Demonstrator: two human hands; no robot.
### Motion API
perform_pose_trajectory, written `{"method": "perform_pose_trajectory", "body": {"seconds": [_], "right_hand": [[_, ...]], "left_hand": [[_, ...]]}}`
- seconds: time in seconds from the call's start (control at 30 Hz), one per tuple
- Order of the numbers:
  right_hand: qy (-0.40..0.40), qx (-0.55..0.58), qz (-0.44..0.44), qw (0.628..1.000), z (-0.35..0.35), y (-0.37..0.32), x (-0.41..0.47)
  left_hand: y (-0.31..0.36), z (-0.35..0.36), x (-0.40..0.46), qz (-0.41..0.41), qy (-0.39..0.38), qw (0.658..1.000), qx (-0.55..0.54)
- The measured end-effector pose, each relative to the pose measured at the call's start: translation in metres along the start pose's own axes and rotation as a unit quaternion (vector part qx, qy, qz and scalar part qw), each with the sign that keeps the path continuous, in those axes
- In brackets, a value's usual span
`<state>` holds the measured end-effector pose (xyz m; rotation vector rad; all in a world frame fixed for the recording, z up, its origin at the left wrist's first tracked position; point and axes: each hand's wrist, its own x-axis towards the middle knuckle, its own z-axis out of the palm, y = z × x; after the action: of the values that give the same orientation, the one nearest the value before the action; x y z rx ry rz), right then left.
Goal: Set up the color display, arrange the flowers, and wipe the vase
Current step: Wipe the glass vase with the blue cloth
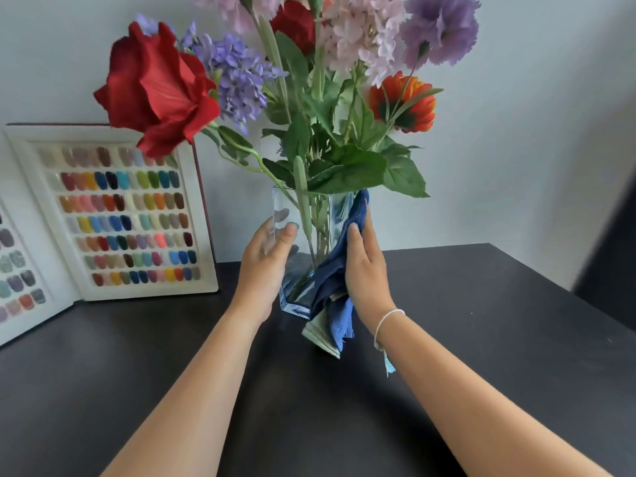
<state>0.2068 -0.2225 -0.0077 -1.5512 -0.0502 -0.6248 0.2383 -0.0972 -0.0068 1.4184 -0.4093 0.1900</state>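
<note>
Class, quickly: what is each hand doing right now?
Left hand: open, fingers steadying the glass vase.
Right hand: open, fingers pressing the blue cloth against the vase.

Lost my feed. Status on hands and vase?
Left hand steadies glass vase. Right hand presses blue cloth to its side. Flowers in, nothing blocking.
</note>
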Motion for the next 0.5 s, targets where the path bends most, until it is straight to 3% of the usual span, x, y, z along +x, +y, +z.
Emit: {"method": "perform_pose_trajectory", "body": {"seconds": [0.23, 0.5], "right_hand": [[0.001, 0.035, 0.101, 0.994, -0.012, 0.020, 0.001], [0.003, 0.051, 0.005, 0.999, -0.001, 0.017, -0.003]], "left_hand": [[-0.005, 0.001, 0.000, -0.001, 0.011, 1.000, 0.013], [-0.007, 0.002, 0.000, 0.013, 0.008, 0.999, 0.028]]}}
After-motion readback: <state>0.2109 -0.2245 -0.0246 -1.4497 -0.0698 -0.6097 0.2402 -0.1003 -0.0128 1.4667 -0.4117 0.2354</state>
